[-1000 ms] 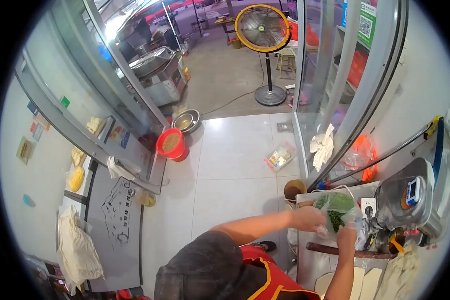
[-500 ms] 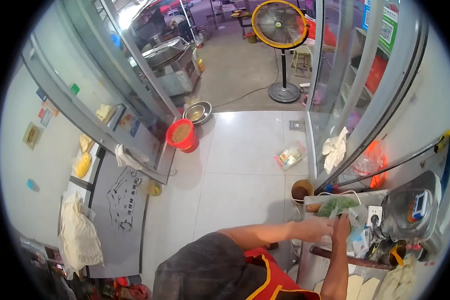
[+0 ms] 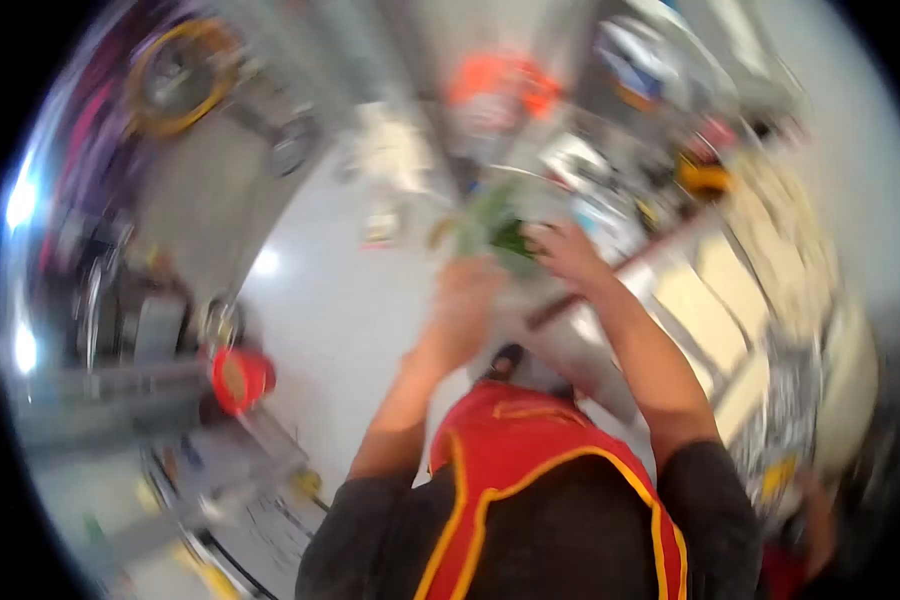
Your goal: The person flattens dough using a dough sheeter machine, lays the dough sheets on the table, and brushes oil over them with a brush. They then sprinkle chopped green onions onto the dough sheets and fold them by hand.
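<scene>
A clear plastic bag [image 3: 485, 215] with leafy greens [image 3: 511, 237] in it lies at the near end of the work counter, its outline smeared by motion. My right hand [image 3: 567, 255] is at the bag's right side, fingers bent and closed on the plastic beside the dark green leaves. On the lower left side of the bag is my left hand [image 3: 465, 300], too blurred to make out its fingers. Between my forearms, a red apron [image 3: 530, 420] with yellow edging covers my front.
Pale boards or slabs [image 3: 725, 280] lie right of my right forearm, beside a cream cloth [image 3: 785, 215]. A scale [image 3: 650, 60] stands behind the bag. On the left floor are a red bucket [image 3: 242, 380] and a fan [image 3: 182, 75]. Another person's arm [image 3: 818, 525] shows at lower right.
My view has swung right and down, bringing the counter toward the middle. My hands were close together at the bag's top; now they are apart, with dark greens showing between them.
</scene>
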Motion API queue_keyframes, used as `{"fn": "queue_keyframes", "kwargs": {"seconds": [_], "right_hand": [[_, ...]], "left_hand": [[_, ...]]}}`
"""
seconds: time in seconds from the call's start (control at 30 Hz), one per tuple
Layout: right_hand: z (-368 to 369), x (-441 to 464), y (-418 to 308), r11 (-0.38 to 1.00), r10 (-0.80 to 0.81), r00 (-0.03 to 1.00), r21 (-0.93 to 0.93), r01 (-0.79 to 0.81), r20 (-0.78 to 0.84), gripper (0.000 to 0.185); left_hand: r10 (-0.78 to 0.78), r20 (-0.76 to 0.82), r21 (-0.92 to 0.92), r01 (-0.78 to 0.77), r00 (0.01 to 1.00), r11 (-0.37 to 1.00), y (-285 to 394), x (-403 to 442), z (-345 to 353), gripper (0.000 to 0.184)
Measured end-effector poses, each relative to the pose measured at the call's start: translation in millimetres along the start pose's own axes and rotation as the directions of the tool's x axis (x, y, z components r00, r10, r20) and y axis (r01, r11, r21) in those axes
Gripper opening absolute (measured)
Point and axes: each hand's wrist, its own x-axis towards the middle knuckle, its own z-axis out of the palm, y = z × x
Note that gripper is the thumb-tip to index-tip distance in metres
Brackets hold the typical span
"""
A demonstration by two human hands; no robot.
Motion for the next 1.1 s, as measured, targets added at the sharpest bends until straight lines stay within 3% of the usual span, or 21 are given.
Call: {"fn": "queue_keyframes", "kwargs": {"seconds": [0.03, 0.1, 0.2, 0.27, 0.3, 0.33, 0.37, 0.4, 0.43, 0.5, 0.6, 0.7, 0.8, 1.0, 1.1], "right_hand": [[-4.1, -30.4, -20.3, 0.994, 0.084, 0.996, 0.073, -0.084, 0.007, 0.022], [-40.8, -65.2, -9.4, 0.944, 0.055, 0.990, 0.316, -0.093, 0.129, 0.018], [-104.7, -105.5, 16.3, 0.958, 0.109, 0.982, 0.280, -0.062, -0.155, 0.019], [-163.8, -111.9, 58.8, 0.965, 0.124, 0.895, 0.261, -0.009, -0.429, 0.022], [-191.1, -117.4, 69.1, 0.991, 0.108, 0.806, 0.126, -0.042, -0.582, 0.022], [-227.2, -116.0, 92.3, 0.967, -0.135, 0.720, -0.248, -0.053, -0.680, 0.021], [-257.3, -118.0, 99.2, 0.911, -0.221, 0.684, -0.398, -0.110, -0.695, 0.020], [-273.6, -122.3, 93.5, 0.776, -0.397, 0.631, -0.611, -0.158, -0.667, 0.018], [-292.0, -119.5, 95.8, 0.733, -0.438, 0.626, -0.660, -0.167, -0.645, 0.017], [-333.0, -105.1, 114.1, 0.485, -0.572, 0.659, -0.849, -0.208, -0.488, 0.018], [-339.8, -103.2, 101.3, 0.341, -0.440, 0.782, -0.888, -0.310, -0.442, 0.024], [-356.6, -108.6, 116.1, 0.264, -0.464, 0.806, -0.926, -0.270, -0.367, 0.030], [-367.5, -120.0, 128.4, 0.309, -0.562, 0.757, -0.933, -0.184, -0.335, 0.031], [-359.9, -134.1, 131.5, 0.359, -0.572, 0.736, -0.917, -0.172, -0.362, 0.021], [-330.3, -144.0, 139.5, 0.369, -0.550, 0.788, -0.927, -0.068, -0.277, 0.016]], "left_hand": [[0.035, -0.092, 0.054, -0.030, 0.995, 0.998, 15.2, 11.0, -8.7, 0.039], [-0.049, -0.218, -0.083, 0.032, 0.975, 0.996, 55.7, 28.6, -18.1, 0.034], [0.079, -0.205, -0.289, -0.138, 0.975, 0.947, 79.6, 35.5, 15.7, 0.028], [0.136, -0.096, -0.427, -0.164, 0.986, 0.889, 97.5, 44.2, 56.7, 0.027], [0.168, -0.057, -0.482, -0.175, 0.984, 0.858, 101.0, 45.8, 83.1, 0.026], [0.174, -0.032, -0.485, -0.167, 0.984, 0.858, 105.2, 49.7, 107.1, 0.027], [0.178, -0.008, -0.486, -0.159, 0.984, 0.859, 110.4, 53.6, 130.2, 0.027], [0.180, 0.019, -0.489, -0.148, 0.983, 0.859, 113.3, 58.0, 150.5, 0.027], [0.197, -0.013, -0.439, -0.183, 0.980, 0.880, 114.0, 66.3, 167.7, 0.028], [0.236, -0.070, -0.330, -0.246, 0.969, 0.911, 114.4, 80.9, 198.0, 0.030], [0.185, -0.016, -0.238, -0.184, 0.983, 0.954, 102.4, 84.1, 235.7, 0.036], [0.161, 0.043, -0.144, -0.153, 0.986, 0.978, 103.3, 84.1, 244.2, 0.040], [0.149, 0.077, -0.127, -0.139, 0.986, 0.982, 108.2, 85.4, 243.1, 0.041], [0.143, 0.130, -0.130, -0.126, 0.981, 0.983, 112.2, 90.1, 240.9, 0.042], [0.149, 0.127, -0.132, -0.132, 0.981, 0.982, 113.1, 90.5, 239.4, 0.043]]}}
